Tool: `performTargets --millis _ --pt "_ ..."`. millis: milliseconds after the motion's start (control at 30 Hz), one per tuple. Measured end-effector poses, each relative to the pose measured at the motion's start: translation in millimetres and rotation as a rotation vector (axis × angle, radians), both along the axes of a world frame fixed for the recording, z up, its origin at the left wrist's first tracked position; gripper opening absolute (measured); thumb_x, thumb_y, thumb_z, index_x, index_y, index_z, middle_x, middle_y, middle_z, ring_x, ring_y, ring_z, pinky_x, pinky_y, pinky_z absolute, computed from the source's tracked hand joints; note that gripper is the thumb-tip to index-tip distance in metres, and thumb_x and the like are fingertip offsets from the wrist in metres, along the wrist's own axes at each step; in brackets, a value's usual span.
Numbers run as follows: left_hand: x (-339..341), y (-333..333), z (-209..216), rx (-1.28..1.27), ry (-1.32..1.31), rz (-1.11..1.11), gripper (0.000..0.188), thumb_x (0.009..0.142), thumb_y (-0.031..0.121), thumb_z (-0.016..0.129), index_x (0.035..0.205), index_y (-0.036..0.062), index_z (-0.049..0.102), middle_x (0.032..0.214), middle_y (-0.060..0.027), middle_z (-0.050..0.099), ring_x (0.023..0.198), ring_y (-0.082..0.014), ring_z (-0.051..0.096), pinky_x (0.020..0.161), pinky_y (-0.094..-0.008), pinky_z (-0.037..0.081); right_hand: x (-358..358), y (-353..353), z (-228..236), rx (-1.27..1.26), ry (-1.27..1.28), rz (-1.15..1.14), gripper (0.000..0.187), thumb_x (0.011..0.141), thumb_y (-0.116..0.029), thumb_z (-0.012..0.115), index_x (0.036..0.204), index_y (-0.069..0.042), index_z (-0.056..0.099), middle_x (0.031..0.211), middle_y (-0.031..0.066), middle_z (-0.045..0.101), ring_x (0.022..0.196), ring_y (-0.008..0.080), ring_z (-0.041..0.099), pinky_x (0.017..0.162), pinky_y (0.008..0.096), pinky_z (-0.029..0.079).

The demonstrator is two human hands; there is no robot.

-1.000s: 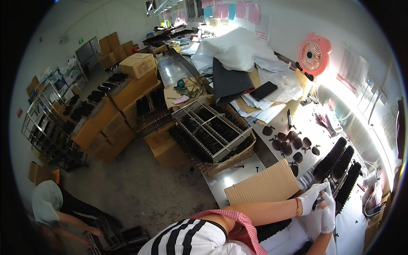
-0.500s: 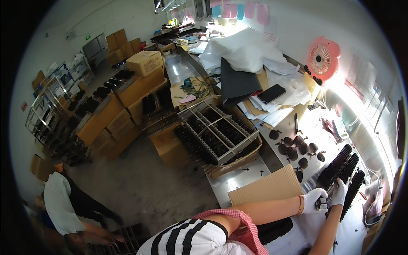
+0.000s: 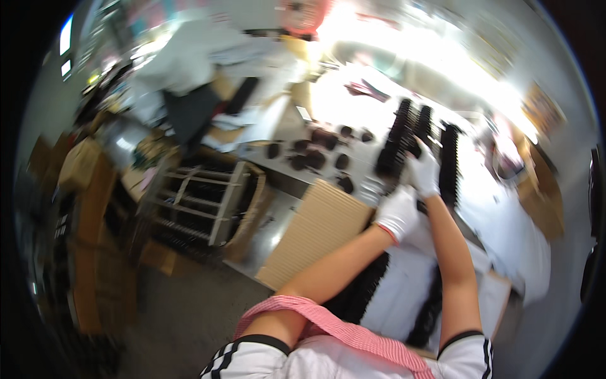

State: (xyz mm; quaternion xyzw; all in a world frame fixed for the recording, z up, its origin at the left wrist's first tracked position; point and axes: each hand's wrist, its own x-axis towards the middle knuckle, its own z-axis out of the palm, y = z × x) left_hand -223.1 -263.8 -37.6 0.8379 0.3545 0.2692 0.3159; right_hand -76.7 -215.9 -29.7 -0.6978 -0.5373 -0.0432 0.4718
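Note:
Both my hands wear white gloves and are close together over the worktable, blurred by motion. My left hand [image 3: 399, 213] is curled just below the other; a small dark bit shows beside its fingers, but what it holds cannot be made out. My right hand [image 3: 424, 172] reaches to the near end of the rows of black, closely packed pieces [image 3: 399, 139], fingers bent against something dark. Another long black row [image 3: 449, 164] lies just right of that hand. Further black rows [image 3: 366, 284] rest on the white surface beneath my forearms.
Loose dark rounded pieces [image 3: 309, 158] lie left of the rows. A corrugated cardboard sheet [image 3: 319, 234] is beside my left forearm. Further left stands a metal rack [image 3: 221, 205] in a carton. Papers, a dark folder [image 3: 189, 117] and a pink fan [image 3: 303, 14] are at the back.
The view has swung to the right, so the rack, fan and loose pieces sit further left. My hands have drawn closer together, the left now just below the right.

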Motion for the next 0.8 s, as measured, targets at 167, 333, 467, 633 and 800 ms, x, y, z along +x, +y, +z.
performTargets --millis 167,333,467,633,800 --pt "-3.1 5.5 5.9 -0.117 0.082 -0.099 0.031 0.083 0.008 0.052 0.112 -0.0024 0.057 0.116 -0.0276 0.059 0.109 -0.0446 0.059 0.094 -0.0478 0.049 -2.0 7.3 -11.3 -0.051 -0.428 0.014 0.046 0.086 0.000 0.057 0.132 -0.006 0.058 0.127 0.0202 0.063 0.110 0.0319 0.066 0.095 0.0374 0.053" --pt "-15.9 11.1 22.0 -0.184 -0.030 -0.130 0.039 0.085 0.009 0.057 0.123 -0.0014 0.054 0.111 -0.0234 0.062 0.103 -0.0365 0.064 0.088 -0.0420 0.053 -4.8 4.1 27.9 -0.038 -0.498 -0.047 0.043 0.087 0.002 0.054 0.129 -0.006 0.061 0.122 0.0157 0.067 0.105 0.0297 0.068 0.090 0.0334 0.056" --pt "-21.4 8.8 38.6 -1.292 -1.035 -0.095 0.046 0.098 0.031 0.060 0.136 0.0117 0.043 0.110 -0.0048 0.060 0.093 -0.0169 0.063 0.079 -0.0319 0.054 -26.7 -47.6 69.2 -0.056 -0.037 0.051 0.041 0.089 0.001 0.055 0.126 -0.013 0.066 0.104 0.0144 0.071 0.073 0.0208 0.069 0.068 0.0297 0.055" --pt "-20.5 10.7 46.5 -1.644 -1.234 -0.109 0.026 0.099 0.037 0.059 0.114 0.0165 0.060 0.108 -0.0025 0.062 0.098 -0.0175 0.062 0.079 -0.0341 0.056 -44.4 -100.6 85.1 -0.272 -0.050 0.531 0.045 0.085 -0.024 0.070 0.125 -0.005 0.064 0.096 0.0156 0.068 0.097 0.0294 0.065 0.089 0.0385 0.051" --pt "-23.3 3.1 40.5 -1.431 -0.966 -0.023 0.011 0.094 0.018 0.063 0.102 0.0200 0.057 0.093 -0.0015 0.060 0.086 -0.0171 0.064 0.069 -0.0323 0.052 11.6 -32.2 57.3 -0.121 0.183 -0.036 0.053 0.091 -0.024 0.068 0.134 0.004 0.053 0.127 0.0188 0.060 0.113 0.0266 0.062 0.098 0.0339 0.049"
